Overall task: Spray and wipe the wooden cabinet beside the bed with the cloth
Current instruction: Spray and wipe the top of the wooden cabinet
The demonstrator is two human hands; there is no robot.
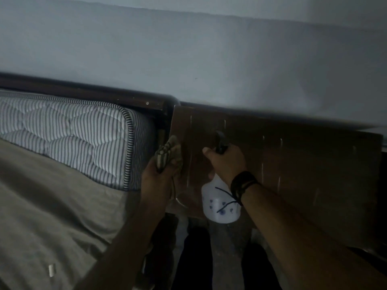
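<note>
head view, dim and soft: left hand (156, 176) has its fingers bunched around a striped cloth (167, 156), pressing it to the near-left edge of the wooden cabinet (293, 164) top, just beside the mattress (69, 132). right hand (227, 162) is wrapped tight on the neck of a white spray bottle (219, 204), body hanging below the fingers, black nozzle poking out above them. cloth looks limp and light, best kept wadded in the palm. bottle seems smooth plastic and light, neck the sure hold. trigger finger hidden, liquid level unreadable, cabinet front out of sight, pale streaks on top unclear.
</note>
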